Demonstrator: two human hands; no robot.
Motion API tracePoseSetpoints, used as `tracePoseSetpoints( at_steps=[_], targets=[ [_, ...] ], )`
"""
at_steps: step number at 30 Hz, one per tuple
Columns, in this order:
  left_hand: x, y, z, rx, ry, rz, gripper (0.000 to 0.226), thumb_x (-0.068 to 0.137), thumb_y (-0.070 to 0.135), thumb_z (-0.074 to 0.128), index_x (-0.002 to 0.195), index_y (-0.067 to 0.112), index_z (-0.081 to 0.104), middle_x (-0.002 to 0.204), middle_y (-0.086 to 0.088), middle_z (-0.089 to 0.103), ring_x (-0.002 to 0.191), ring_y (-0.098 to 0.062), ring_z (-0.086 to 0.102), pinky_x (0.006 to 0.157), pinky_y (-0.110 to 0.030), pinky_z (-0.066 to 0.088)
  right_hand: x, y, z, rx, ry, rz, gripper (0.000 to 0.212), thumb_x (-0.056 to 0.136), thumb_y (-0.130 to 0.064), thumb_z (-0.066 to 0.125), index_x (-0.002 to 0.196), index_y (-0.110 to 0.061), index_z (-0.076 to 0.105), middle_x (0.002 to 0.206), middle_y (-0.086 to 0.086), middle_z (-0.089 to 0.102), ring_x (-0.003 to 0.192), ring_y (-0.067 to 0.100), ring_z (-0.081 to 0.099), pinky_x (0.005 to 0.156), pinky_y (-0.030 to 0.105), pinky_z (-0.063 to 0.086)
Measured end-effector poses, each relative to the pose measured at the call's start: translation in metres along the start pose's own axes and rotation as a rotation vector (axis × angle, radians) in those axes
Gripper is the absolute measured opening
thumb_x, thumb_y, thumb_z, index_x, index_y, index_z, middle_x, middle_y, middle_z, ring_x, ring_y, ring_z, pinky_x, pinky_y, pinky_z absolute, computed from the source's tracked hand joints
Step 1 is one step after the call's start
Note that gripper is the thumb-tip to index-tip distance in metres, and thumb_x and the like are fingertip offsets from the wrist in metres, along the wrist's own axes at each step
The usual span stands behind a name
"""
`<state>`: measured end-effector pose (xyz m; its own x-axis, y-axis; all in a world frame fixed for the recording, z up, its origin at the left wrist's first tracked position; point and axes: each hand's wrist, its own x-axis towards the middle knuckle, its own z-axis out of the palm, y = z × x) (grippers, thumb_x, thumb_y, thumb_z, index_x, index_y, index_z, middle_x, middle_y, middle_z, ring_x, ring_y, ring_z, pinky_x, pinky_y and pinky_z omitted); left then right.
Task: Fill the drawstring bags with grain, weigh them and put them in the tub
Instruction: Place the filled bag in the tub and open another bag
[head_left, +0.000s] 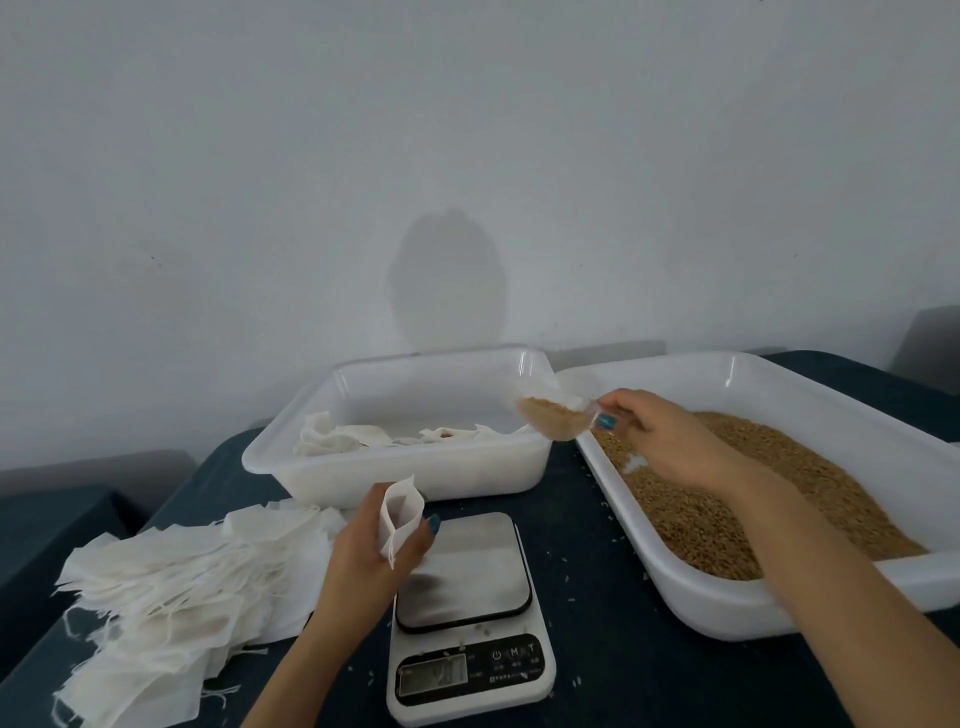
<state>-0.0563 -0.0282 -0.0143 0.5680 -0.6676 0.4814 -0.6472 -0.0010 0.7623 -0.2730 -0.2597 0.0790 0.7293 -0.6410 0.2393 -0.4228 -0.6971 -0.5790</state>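
Note:
My left hand (371, 545) grips a small white drawstring bag (397, 514) with its mouth held open, just above the left edge of the kitchen scale (467, 597). My right hand (660, 431) holds a clear plastic scoop (553, 418) full of brown grain, lifted over the gap between the two tubs. The grain (753, 499) lies in a large white tub (727, 603) on the right. A second white tub (405, 467) at the back centre holds several white bags.
A loose pile of empty white bags (171, 597) lies on the dark blue tablecloth to the left of the scale. A few stray grains dot the cloth near the scale. A pale wall stands close behind the tubs.

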Motion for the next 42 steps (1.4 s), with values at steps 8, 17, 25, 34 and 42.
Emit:
tracePoseSetpoints(
  at_steps=[8, 17, 25, 34, 42],
  targets=[
    [0.001, 0.001, -0.001, 0.022, -0.002, -0.057, 0.030, 0.081, 0.048, 0.072, 0.103, 0.042, 0.052, 0.096, 0.024, 0.064, 0.086, 0.001, 0.062, 0.063, -0.011, 0.048, -0.004, -0.018, 0.016, 0.039, -0.105, -0.241, 0.029, 0.100, -0.020, 0.052, 0.127, -0.028, 0.060, 0.122, -0.015, 0.060, 0.115, 0.002, 0.055, 0.101, 0.029, 0.046],
    [0.000, 0.001, -0.001, 0.135, -0.016, -0.085, 0.031, 0.083, 0.041, 0.072, 0.104, 0.042, 0.049, 0.093, 0.015, 0.064, 0.086, -0.004, 0.062, 0.063, -0.013, 0.045, -0.005, -0.018, 0.022, -0.119, -0.068, -0.376, 0.030, 0.097, -0.017, 0.058, 0.121, -0.033, 0.065, 0.113, -0.014, 0.065, 0.102, -0.001, 0.058, 0.092, 0.022, 0.045],
    [0.000, 0.000, -0.002, 0.136, 0.007, -0.103, 0.032, 0.084, 0.037, 0.073, 0.104, 0.045, 0.049, 0.094, 0.017, 0.064, 0.087, 0.001, 0.060, 0.064, -0.014, 0.044, -0.006, -0.021, 0.020, -0.290, -0.020, -0.399, 0.029, 0.098, -0.028, 0.054, 0.123, -0.040, 0.061, 0.113, -0.022, 0.061, 0.105, -0.001, 0.050, 0.105, 0.032, 0.032],
    [-0.001, 0.003, 0.000, 0.245, -0.038, -0.061, 0.040, 0.077, 0.049, 0.073, 0.099, 0.058, 0.042, 0.089, 0.029, 0.061, 0.089, 0.010, 0.057, 0.063, -0.011, 0.044, -0.004, -0.041, 0.017, -0.522, 0.020, -0.470, 0.032, 0.101, -0.037, 0.044, 0.129, -0.047, 0.053, 0.116, -0.023, 0.056, 0.119, 0.002, 0.045, 0.119, 0.037, 0.007],
    [-0.002, 0.008, 0.001, 0.189, -0.091, -0.059, 0.035, 0.078, 0.056, 0.068, 0.103, 0.051, 0.043, 0.099, 0.024, 0.061, 0.093, 0.001, 0.060, 0.070, -0.016, 0.050, 0.001, -0.065, 0.009, -0.615, 0.091, -0.599, 0.031, 0.097, -0.043, 0.048, 0.126, -0.044, 0.059, 0.112, -0.016, 0.063, 0.116, 0.011, 0.051, 0.118, 0.043, 0.002]
  ],
)
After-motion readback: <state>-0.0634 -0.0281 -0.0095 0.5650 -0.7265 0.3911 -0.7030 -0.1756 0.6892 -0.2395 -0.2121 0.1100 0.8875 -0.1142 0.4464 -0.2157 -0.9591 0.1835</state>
